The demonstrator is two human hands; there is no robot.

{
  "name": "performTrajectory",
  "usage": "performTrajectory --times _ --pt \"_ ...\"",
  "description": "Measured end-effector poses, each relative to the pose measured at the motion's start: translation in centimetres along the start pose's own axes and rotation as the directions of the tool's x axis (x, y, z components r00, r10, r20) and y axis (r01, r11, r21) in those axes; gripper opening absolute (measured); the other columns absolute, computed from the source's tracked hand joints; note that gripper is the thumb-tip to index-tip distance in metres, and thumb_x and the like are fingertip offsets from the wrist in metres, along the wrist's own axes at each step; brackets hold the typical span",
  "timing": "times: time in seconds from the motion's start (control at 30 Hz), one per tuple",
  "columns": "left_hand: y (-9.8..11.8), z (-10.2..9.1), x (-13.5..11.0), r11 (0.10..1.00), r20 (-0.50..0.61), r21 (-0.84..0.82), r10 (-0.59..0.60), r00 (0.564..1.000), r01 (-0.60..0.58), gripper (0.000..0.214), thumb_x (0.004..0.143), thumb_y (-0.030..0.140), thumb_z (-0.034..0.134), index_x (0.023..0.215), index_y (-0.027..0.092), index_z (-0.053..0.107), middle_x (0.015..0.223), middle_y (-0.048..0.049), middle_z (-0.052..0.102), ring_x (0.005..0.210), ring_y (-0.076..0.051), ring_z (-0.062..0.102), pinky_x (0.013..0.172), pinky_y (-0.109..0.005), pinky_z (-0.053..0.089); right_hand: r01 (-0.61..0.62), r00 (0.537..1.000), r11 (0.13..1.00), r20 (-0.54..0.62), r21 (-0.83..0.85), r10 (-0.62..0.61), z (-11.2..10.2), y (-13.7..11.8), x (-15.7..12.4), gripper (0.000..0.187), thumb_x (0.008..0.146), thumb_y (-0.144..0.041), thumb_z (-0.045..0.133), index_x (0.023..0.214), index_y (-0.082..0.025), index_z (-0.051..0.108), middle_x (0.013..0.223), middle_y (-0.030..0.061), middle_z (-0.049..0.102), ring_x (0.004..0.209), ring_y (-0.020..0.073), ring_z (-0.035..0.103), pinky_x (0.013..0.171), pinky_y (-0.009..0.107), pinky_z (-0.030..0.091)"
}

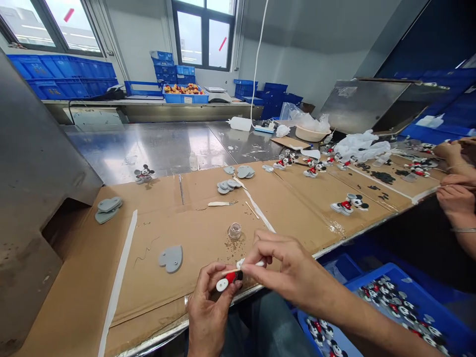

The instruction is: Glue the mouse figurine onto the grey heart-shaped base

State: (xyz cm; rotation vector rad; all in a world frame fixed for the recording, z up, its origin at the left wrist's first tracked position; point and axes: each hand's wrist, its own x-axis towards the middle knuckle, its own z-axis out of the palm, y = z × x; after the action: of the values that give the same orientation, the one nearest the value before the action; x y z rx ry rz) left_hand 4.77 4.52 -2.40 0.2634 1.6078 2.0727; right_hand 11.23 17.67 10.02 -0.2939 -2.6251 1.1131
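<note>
My left hand (pixel 208 307) grips a small cartoon-mouse figure (pixel 226 281) with red shorts and a white shoe, just over the table's near edge. My right hand (pixel 283 265) pinches a thin white stick (pixel 248 264) whose tip touches the figure. A small clear glass jar (pixel 234 230) stands on the cardboard just beyond my hands. A grey heart-shaped base (pixel 171 258) lies to the left of them.
Cardboard sheets (pixel 178 223) cover the steel table. Grey bases (pixel 227 185) and finished figures (pixel 348 204) lie scattered on them. A blue crate (pixel 416 297) of figures sits at lower right. Another person's hands (pixel 455 191) work at the right edge. Blue bins line the back.
</note>
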Motion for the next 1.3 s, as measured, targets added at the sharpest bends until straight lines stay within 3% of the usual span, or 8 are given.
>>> performTrajectory --times 0.13,0.23,0.43,0.6,0.83,1.07,1.17,1.3 --pt "-0.2 0.2 0.1 0.999 -0.03 0.014 -0.034 0.999 0.034 0.045 0.061 0.043 0.081 0.094 0.023 0.058 0.093 -0.0018 0.076 0.092 -0.015 0.069 0.084 -0.02 0.052 -0.05 0.981 0.999 -0.187 0.002 0.05 -1.0 2.4 1.5 0.016 0.079 -0.011 0.064 0.063 -0.015 0.065 0.063 -0.0022 0.055 0.061 0.0089 0.049 0.058 0.019 0.037" --pt "-0.7 0.2 0.3 0.999 -0.062 0.05 0.004 0.998 -0.001 0.049 0.058 0.047 0.082 0.093 0.023 0.058 0.088 -0.0006 0.077 0.088 -0.013 0.07 0.081 -0.014 0.051 -0.117 0.958 0.991 -0.268 -0.059 0.097 -1.1 4.8 2.8 0.016 0.077 -0.011 0.065 0.061 -0.015 0.065 0.062 -0.0019 0.054 0.058 0.009 0.049 0.056 0.02 0.036" --pt "-2.0 0.1 0.8 0.987 -0.094 0.112 0.129 0.987 -0.118 0.049 0.059 0.055 0.08 0.092 0.025 0.059 0.085 0.0024 0.077 0.084 -0.01 0.07 0.081 -0.01 0.049 -0.134 0.961 0.966 -0.266 -0.22 0.073 -0.4 7.0 3.9 0.017 0.077 -0.007 0.063 0.062 -0.015 0.063 0.066 -0.0002 0.059 0.061 0.0104 0.052 0.059 0.021 0.037" --pt "-2.5 0.0 0.9 0.981 -0.107 0.138 0.155 0.982 -0.14 0.049 0.059 0.058 0.078 0.091 0.026 0.06 0.085 0.003 0.077 0.085 -0.01 0.07 0.08 -0.009 0.048 -0.147 0.962 0.955 -0.262 -0.257 0.078 0.2 7.6 4.1 0.017 0.076 -0.004 0.061 0.062 -0.015 0.061 0.066 -0.0001 0.06 0.062 0.0107 0.052 0.06 0.022 0.036" --pt "-2.7 -0.3 1.0 0.986 -0.082 0.117 0.126 0.989 -0.116 0.049 0.06 0.055 0.079 0.093 0.025 0.059 0.086 0.0013 0.077 0.088 -0.013 0.07 0.082 -0.012 0.049 -0.192 0.961 0.967 -0.233 -0.167 0.151 0.0 7.4 4.0 0.018 0.076 -0.008 0.061 0.06 -0.014 0.062 0.065 0.0001 0.059 0.061 0.0109 0.051 0.059 0.022 0.036" --pt "-1.3 -0.2 0.6 0.996 -0.036 0.083 0.012 0.999 -0.009 0.045 0.061 0.046 0.08 0.094 0.024 0.059 0.092 -0.0011 0.076 0.092 -0.014 0.069 0.084 -0.016 0.05 -0.278 0.941 0.933 -0.129 0.23 0.312 -0.3 6.4 3.4 0.015 0.073 -0.023 0.068 0.061 -0.014 0.065 0.061 -0.0019 0.056 0.061 0.0106 0.047 0.06 0.023 0.036" --pt "-0.9 -0.1 0.4 0.998 -0.019 0.062 -0.015 1.0 0.016 0.044 0.063 0.043 0.08 0.096 0.023 0.059 0.095 -0.0025 0.076 0.094 -0.017 0.069 0.086 -0.022 0.052 -0.248 0.962 0.929 -0.04 0.275 0.269 -0.4 4.5 2.2 0.015 0.073 -0.026 0.07 0.064 -0.014 0.067 0.065 -0.0024 0.054 0.062 0.0099 0.046 0.06 0.023 0.035" --pt "-1.0 -0.6 0.7 0.998 0.013 0.057 -0.019 1.0 0.018 0.044 0.063 0.041 0.08 0.097 0.022 0.059 0.095 -0.0042 0.075 0.092 -0.02 0.07 0.085 -0.027 0.055 -0.179 0.983 0.96 0.08 0.214 0.165 -0.1 1.9 0.7 0.011 0.077 -0.021 0.069 0.067 -0.016 0.07 0.067 -0.0024 0.053 0.064 0.0096 0.048 0.059 0.022 0.036"
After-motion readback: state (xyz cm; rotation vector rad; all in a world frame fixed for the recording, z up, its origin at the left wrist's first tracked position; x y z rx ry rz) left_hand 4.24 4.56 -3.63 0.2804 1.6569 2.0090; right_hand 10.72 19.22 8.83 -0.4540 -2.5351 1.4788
